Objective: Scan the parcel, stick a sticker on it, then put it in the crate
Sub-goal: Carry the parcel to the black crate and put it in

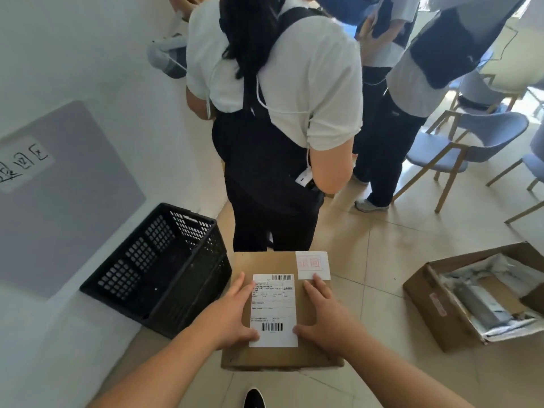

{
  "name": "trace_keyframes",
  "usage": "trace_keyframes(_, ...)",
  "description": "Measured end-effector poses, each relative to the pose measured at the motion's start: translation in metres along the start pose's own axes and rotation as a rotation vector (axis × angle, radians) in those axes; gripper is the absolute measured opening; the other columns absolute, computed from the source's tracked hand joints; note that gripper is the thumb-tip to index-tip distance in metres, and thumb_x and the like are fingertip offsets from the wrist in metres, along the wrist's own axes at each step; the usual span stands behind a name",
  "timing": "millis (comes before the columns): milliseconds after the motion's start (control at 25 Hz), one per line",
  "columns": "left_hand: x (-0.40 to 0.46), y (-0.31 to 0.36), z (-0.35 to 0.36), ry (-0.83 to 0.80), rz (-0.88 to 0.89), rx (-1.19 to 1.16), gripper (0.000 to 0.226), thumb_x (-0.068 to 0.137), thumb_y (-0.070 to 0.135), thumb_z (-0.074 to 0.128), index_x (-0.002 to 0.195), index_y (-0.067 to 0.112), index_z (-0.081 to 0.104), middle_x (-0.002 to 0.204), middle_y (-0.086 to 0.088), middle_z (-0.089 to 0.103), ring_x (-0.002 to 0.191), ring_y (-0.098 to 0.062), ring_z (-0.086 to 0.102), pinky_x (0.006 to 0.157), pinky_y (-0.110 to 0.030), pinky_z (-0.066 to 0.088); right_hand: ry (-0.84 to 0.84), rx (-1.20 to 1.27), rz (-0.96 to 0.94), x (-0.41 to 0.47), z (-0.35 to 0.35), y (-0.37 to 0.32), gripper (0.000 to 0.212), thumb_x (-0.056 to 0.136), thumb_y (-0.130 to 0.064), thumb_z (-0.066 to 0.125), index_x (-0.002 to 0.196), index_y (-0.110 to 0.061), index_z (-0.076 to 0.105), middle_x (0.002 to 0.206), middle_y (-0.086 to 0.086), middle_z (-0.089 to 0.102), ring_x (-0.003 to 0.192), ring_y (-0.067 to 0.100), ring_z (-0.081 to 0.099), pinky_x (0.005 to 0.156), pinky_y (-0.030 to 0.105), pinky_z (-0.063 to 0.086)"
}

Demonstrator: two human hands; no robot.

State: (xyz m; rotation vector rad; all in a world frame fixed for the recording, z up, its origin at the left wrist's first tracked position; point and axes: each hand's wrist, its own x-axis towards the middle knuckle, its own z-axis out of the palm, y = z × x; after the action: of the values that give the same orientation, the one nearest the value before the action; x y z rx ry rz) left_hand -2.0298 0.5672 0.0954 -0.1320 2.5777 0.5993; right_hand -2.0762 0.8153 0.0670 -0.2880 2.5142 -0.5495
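A brown cardboard parcel [265, 263] is held above the tiled floor in front of me. It bears a white shipping label [273, 307] with barcodes and a white sticker [312, 265] with red characters at its far right corner. My left hand [232, 313] grips its left side, thumb on the label's lower edge. My right hand [326, 313] grips the right side, fingertips touching the sticker. The black plastic crate [159, 266] stands on the floor just left of the parcel; I see nothing inside it.
A person in a white shirt with a black backpack [273, 119] stands directly behind the parcel. More people stand at the back right near grey chairs [471, 142]. An open cardboard box [441, 313] with packages sits on the floor at right. A white wall runs along the left.
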Motion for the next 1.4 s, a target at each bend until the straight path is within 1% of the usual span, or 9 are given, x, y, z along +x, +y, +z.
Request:
trace_keyframes(200,0.029,-0.035,-0.031,0.01,-0.041,-0.049,0.12,0.081,0.045,0.085,0.164,0.04,-0.001,0.165,0.026,-0.027,0.132,-0.013,0.054,0.095,-0.03,0.056,-0.044,-0.048,-0.025,0.053,-0.01,-0.038,0.109,0.086,-0.058,0.07,0.164,-0.038,-0.003,0.169,-0.021,-0.021,0.147,0.03,0.037,0.115,0.045,0.045)
trace_keyframes(400,0.061,-0.072,-0.058,0.027,-0.066,-0.085,0.121,0.08,0.048,0.085,0.165,0.039,-0.002,0.165,0.027,-0.026,0.142,-0.016,0.046,0.112,-0.037,0.047,-0.068,-0.095,-0.048,0.103,-0.018,-0.074,0.109,0.087,-0.059,0.07,0.164,-0.038,-0.004,0.169,-0.019,-0.023,0.151,0.031,0.032,0.117,0.046,0.042)
trace_keyframes(640,0.082,-0.101,-0.081,0.039,-0.114,-0.118,0.119,0.08,0.045,0.085,0.165,0.037,0.002,0.164,0.028,-0.027,0.143,-0.017,0.046,0.112,-0.037,0.047,-0.093,-0.101,-0.067,0.149,-0.021,-0.104,0.109,0.085,-0.058,0.072,0.163,-0.041,-0.001,0.168,-0.023,-0.022,0.143,0.029,0.036,0.113,0.046,0.046)
trace_keyframes(800,0.09,-0.108,-0.087,0.055,-0.17,-0.157,0.12,0.081,0.043,0.085,0.165,0.036,0.0,0.163,0.029,-0.028,0.143,-0.017,0.045,0.112,-0.037,0.047,-0.121,-0.146,-0.104,0.174,-0.025,-0.115,0.109,0.084,-0.06,0.071,0.163,-0.042,-0.002,0.167,-0.025,-0.022,0.136,0.025,0.042,0.106,0.041,0.051)
trace_keyframes(920,0.092,-0.113,-0.09,0.082,-0.238,-0.194,0.121,0.08,0.043,0.086,0.165,0.036,0.0,0.163,0.028,-0.029,0.143,-0.017,0.045,0.112,-0.037,0.047,-0.145,-0.177,-0.164,0.192,-0.032,-0.125,0.109,0.084,-0.059,0.071,0.163,-0.042,-0.002,0.167,-0.025,-0.021,0.136,0.026,0.042,0.103,0.039,0.052)
trace_keyframes(1040,0.089,-0.116,-0.088,0.117,-0.314,-0.227,0.123,0.079,0.043,0.086,0.165,0.035,-0.001,0.162,0.028,-0.029,0.144,-0.015,0.044,0.116,-0.037,0.044,-0.184,-0.224,-0.242,0.208,-0.038,-0.137,0.109,0.085,-0.058,0.071,0.164,-0.04,-0.002,0.169,-0.021,-0.019,0.137,0.026,0.042,0.106,0.039,0.05)
trace_keyframes(1200,0.083,-0.112,-0.084,0.161,-0.415,-0.267,0.122,0.08,0.044,0.086,0.165,0.034,0.0,0.164,0.027,-0.028,0.139,-0.013,0.05,0.112,-0.037,0.047,-0.215,-0.279,-0.328,0.224,-0.043,-0.148,0.109,0.086,-0.056,0.072,0.165,-0.037,-0.002,0.169,-0.021,-0.021,0.145,0.024,0.037,0.112,0.04,0.046)
trace_keyframes(1280,0.083,-0.109,-0.082,0.191,-0.454,-0.274,0.121,0.08,0.045,0.085,0.165,0.034,0.0,0.165,0.026,-0.027,0.137,-0.013,0.051,0.11,-0.037,0.049,-0.226,-0.288,-0.366,0.233,-0.045,-0.151,0.111,0.084,-0.058,0.072,0.164,-0.039,-0.003,0.168,-0.024,-0.021,0.145,0.025,0.036,0.112,0.043,0.046)
trace_keyframes(1400,0.085,-0.107,-0.078,0.224,-0.506,-0.297,0.12,0.081,0.045,0.084,0.166,0.034,0.0,0.166,0.025,-0.026,0.136,-0.013,0.051,0.107,-0.036,0.051,-0.26,-0.296,-0.416,0.246,-0.047,-0.154,0.112,0.081,-0.058,0.072,0.164,-0.04,-0.002,0.167,-0.027,-0.02,0.142,0.027,0.04,0.108,0.043,0.049)
